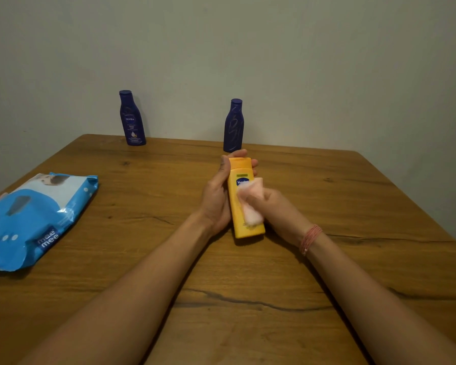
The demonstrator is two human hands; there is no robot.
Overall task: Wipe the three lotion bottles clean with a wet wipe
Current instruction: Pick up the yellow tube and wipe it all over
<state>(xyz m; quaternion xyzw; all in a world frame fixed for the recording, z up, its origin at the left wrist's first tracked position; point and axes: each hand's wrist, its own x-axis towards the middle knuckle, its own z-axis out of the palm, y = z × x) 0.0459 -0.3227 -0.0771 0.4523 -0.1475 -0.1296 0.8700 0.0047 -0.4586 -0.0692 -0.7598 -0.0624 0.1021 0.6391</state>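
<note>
While the left hand (216, 196) is gripping the yellow bottle (244, 198) above the table (327, 259), long axis pointing away from the person, the right hand (271, 206) is pressing the wet wipe (252, 200) against its near face, poised to stroke lengthwise.

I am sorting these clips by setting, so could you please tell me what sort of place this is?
Probably a room in a home: a wooden table pushed against a plain painted wall, with lotion bottles and a pack of baby wipes on it. No workshop or lab gear is in view.
</note>
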